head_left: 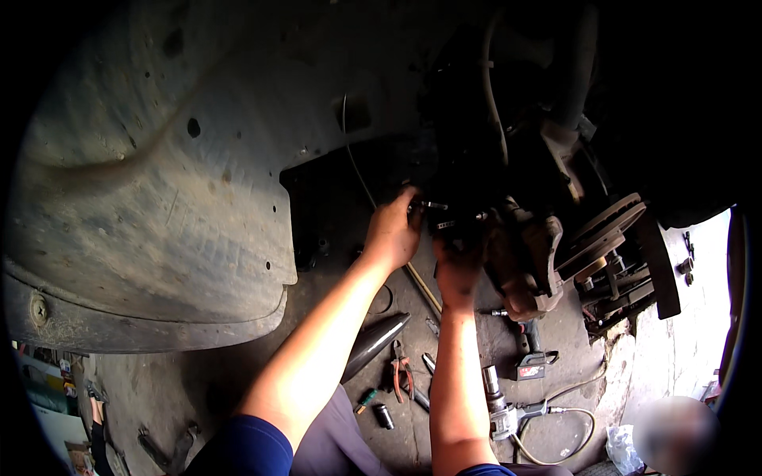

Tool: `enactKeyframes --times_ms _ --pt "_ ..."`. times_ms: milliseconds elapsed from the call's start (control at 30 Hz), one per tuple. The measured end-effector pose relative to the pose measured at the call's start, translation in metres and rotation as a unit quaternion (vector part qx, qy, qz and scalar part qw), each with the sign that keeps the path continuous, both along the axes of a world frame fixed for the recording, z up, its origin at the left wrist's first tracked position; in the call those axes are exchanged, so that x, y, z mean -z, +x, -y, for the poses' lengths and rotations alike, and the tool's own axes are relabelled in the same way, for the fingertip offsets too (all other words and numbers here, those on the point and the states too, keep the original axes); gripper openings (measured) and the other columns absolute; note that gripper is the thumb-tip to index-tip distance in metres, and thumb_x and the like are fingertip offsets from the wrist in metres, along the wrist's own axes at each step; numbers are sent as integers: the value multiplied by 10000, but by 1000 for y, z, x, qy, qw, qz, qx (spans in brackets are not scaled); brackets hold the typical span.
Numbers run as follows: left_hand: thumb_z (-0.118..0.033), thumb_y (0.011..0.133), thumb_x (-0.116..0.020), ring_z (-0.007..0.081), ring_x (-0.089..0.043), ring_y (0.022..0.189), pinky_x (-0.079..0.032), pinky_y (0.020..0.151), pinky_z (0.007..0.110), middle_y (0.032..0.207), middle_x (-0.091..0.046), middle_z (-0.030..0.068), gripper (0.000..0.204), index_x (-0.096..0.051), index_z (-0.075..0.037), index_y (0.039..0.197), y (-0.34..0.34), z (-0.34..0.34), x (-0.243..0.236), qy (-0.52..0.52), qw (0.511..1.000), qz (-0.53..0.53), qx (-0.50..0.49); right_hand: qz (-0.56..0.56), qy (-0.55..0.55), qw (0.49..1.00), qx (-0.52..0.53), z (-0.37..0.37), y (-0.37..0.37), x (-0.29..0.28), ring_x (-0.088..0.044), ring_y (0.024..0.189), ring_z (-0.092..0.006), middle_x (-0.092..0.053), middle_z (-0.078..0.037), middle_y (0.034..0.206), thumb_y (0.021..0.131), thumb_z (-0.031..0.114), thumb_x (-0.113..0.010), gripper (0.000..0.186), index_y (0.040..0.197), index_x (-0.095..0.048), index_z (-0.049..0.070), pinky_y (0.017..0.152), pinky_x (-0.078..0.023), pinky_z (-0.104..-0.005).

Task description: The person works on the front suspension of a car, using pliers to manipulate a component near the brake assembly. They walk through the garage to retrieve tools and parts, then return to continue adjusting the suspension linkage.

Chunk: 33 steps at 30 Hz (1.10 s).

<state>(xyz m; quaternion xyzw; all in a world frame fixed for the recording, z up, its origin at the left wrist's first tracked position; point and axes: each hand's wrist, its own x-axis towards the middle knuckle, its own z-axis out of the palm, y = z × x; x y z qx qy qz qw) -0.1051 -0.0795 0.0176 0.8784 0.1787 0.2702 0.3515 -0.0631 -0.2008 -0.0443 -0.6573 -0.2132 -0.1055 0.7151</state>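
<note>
Left hand (392, 230): fingers curled closed, grasping a small bright metal rod (433, 205) that juts out rightward, left of the brake parts.
Right hand (459, 268): just beside the left, in deep shadow; cannot tell whether it grasps anything.
Ridged metal piece (447, 225): one, just above right hand; contact unclear.
Caliper (524, 274): one, rough brown casting, right of right hand.
Brake disc (609, 232): one, round, worn metal, right of caliper.
Powered tools, floor (571, 329): two. Cordless tool (530, 343), battery label too small to tell; grey air tool (503, 422) with looped hose (593, 428).
Pliers (398, 371): one pair, orange-red handles.
Socket (385, 416): one, dark cylinder, near a small green-handled tool (366, 400).
Tapered piece (375, 345): one, black, glossy.
Fender liner (159, 214): one, curved grey sheet, scuffed, dirt-streaked.
</note>
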Motion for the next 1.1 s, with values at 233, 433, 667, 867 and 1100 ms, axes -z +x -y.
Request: enactKeyframes --times_ms 233,433,667,867,1100 --pt "-7 905 -638 465 -675 940 -548 747 501 993 -698 243 308 -588 -98 1195 -5 10 -15 101 994 -51 -10 10 -7 999 36 -3 -5 -15 -645 1216 -258 -660 -159 1310 920 307 -777 634 1400 -516 -14 1002 -509 -337" --pt "-3 897 -638 423 -697 925 -538 730 435 978 -680 241 258 -610 -70 1145 -3 3 -11 30 999 -11 6 -60 -18 998 8 -2 -10 -27 -621 1262 -253 -657 -160 1333 929 335 -780 604 1368 -555 -13 1033 -489 -344" --pt "-33 891 -674 450 -668 986 -544 797 493 1017 -700 235 264 -598 -86 1138 -2 -1 -15 2 1000 -10 22 -42 -15 998 48 -1 -16 -19 -528 1360 -281 -488 -214 1518 932 183 -770 827 1579 -298 -26 1118 -428 -363" --pt "-22 951 -654 203 -702 797 -535 707 329 916 -727 122 190 -603 -22 1134 0 -4 7 -109 994 21 -21 -230 180 952 -94 -4 -23 -8 -629 1173 -202 -557 -110 1423 1030 234 -641 607 1540 -398 13 937 -534 -306" --pt "-105 973 -635 110 -616 738 -468 663 248 909 -693 7 264 -676 -54 1228 -3 -3 13 -501 864 -26 42 -169 167 969 -68 5 5 -1 -620 1115 -141 -583 -56 1378 1091 304 -540 497 1521 -443 72 846 -556 -309"
